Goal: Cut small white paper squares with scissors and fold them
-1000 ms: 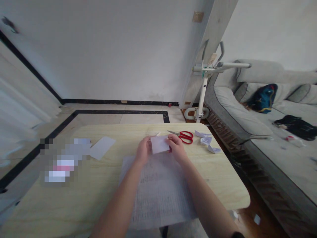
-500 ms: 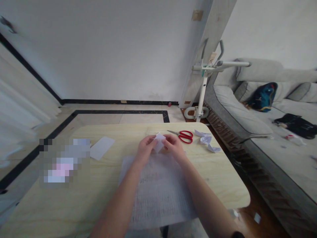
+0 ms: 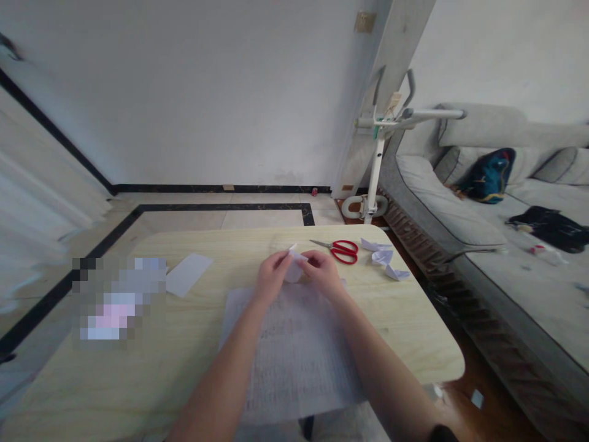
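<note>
Between my two hands is a small folded piece of white paper, held just above the far edge of a printed sheet. My left hand pinches its left side, fingers closed. On the right side, my right hand grips the same paper between thumb and fingers. A pointed flap sticks up at the top of the fold. Red-handled scissors lie just beyond my right hand, blades toward the left. Several folded paper pieces rest to the right of the scissors.
A plain white paper lies on the left of the wooden table, beside a blurred-out patch. A grey sofa stands beyond the table's right edge. White exercise equipment stands behind the table's far right corner.
The folded paper has turned slightly in my fingers, and its upper flap now stands up more. My right fingers have shifted a little over it. The view has moved slightly.
</note>
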Available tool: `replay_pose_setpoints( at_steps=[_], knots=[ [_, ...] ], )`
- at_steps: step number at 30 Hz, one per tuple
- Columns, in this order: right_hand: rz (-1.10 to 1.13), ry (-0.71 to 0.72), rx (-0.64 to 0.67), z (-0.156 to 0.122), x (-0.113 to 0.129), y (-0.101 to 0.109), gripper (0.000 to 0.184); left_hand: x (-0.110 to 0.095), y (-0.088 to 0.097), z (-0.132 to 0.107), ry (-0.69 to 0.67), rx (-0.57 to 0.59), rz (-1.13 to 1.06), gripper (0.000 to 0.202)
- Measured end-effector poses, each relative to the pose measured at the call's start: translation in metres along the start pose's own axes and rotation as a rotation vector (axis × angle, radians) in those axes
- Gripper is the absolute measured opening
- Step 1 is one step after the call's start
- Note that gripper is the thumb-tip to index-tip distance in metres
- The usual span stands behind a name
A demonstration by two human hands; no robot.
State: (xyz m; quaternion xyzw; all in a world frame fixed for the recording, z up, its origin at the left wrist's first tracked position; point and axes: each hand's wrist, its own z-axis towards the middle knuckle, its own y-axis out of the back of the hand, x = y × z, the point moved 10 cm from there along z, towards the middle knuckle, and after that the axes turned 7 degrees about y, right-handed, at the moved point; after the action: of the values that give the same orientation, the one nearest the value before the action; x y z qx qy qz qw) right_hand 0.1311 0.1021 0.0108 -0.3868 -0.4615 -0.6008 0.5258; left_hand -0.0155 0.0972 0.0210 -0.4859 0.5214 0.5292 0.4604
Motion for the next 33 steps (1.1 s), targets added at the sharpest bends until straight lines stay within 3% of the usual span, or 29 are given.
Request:
replay_pose_setpoints(
  at_steps=[13, 20, 33],
  knots=[
    [0.083, -0.057, -0.035, 0.000, -0.010, 0.000, 0.025, 0.003, 0.007, 0.000, 0.024, -0.080, -0.048, 0.026],
    [0.079, -0.064, -0.005, -0.002, -0.007, -0.003, 0.027, 0.002, 0.003, -0.002, 0.053, -0.033, -0.041, 0.028],
    [0.077, -0.066, 0.027, -0.002, -0.010, -0.006, 0.029, 0.005, 0.006, 0.000, 0.039, -0.057, -0.012, 0.028]
  ],
)
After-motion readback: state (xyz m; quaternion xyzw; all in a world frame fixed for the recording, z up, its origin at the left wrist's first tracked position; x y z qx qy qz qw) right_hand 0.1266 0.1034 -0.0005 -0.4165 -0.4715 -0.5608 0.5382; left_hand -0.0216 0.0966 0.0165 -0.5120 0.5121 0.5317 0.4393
